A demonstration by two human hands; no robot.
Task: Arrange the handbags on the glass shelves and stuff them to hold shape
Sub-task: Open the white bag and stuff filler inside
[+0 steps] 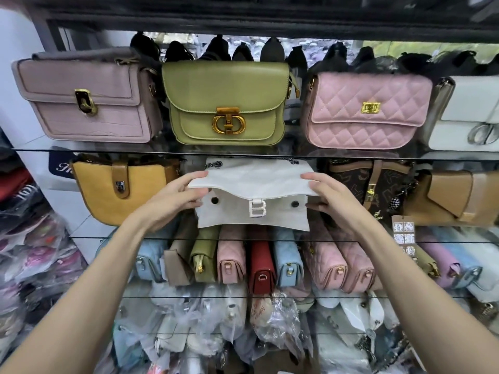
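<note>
A white handbag [252, 195] with a silver B clasp stands on the middle glass shelf [81, 237], between a mustard bag [118, 190] and a brown patterned bag [378, 184]. Its flap is lifted a little, showing two dark snap studs underneath. My left hand [178, 198] grips the flap's left corner and my right hand [328, 197] grips the right corner. On the upper glass shelf [162, 151] stand a mauve bag [86, 101], an olive-green bag [226, 103], a pink quilted bag [367, 109] and a white bag [469, 117].
A tan bag [453, 198] sits at the right end of the middle shelf. Below, several small bags [259, 265] stand side by side on end. Plastic-wrapped bags [216, 325] fill the lowest level and the left side. A black frame [243, 17] runs overhead.
</note>
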